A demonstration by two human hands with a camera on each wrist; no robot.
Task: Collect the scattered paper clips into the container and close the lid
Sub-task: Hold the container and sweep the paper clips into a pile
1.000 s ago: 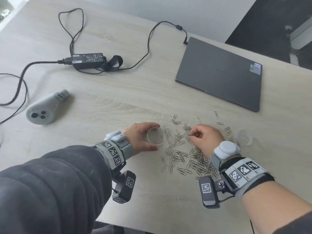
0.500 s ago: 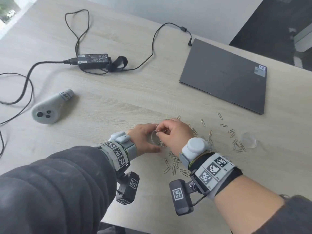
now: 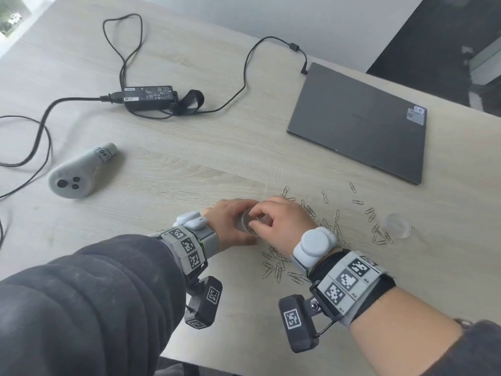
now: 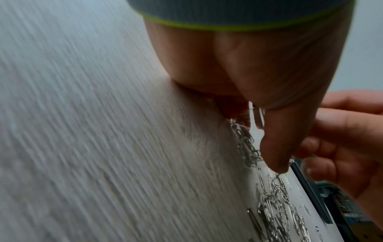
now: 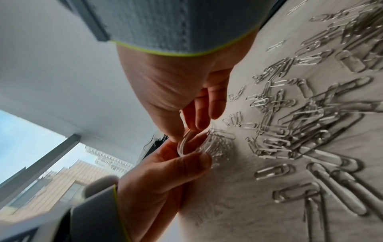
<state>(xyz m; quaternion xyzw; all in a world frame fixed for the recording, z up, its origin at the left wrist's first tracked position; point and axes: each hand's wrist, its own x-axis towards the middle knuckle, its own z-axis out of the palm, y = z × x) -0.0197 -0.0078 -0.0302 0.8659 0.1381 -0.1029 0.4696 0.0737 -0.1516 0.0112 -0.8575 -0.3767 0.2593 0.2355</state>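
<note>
At the lower middle of the head view, the left hand [image 3: 230, 222] curls its thumb and fingers round a small clear container [image 3: 245, 222] that stands on the bench [image 3: 189, 164], and the right wrist view shows the thumb and fingers pinching its wall. The right hand [image 3: 282, 223] sits directly over the container's mouth, fingertips bunched and bent down into it; whether a clip lies between them I cannot tell. Paper clips already lie inside the container [image 5: 217, 144].

Just right of and below the hands, loose paper clips [image 3: 279, 267] spread over the bench in one scattered patch, too many and too overlapped to count; a thinner fringe of them reaches toward the right of the frame [image 3: 379, 236]. Touching that fringe, well apart from the container, lies one clear round lid [image 3: 397, 226].

Further out there is one closed grey laptop [image 3: 357, 123] in the upper right, one black power adapter [image 3: 149, 97] with its cables in the upper left, and one grey handheld controller [image 3: 78, 175] at the left, all on the bench.
</note>
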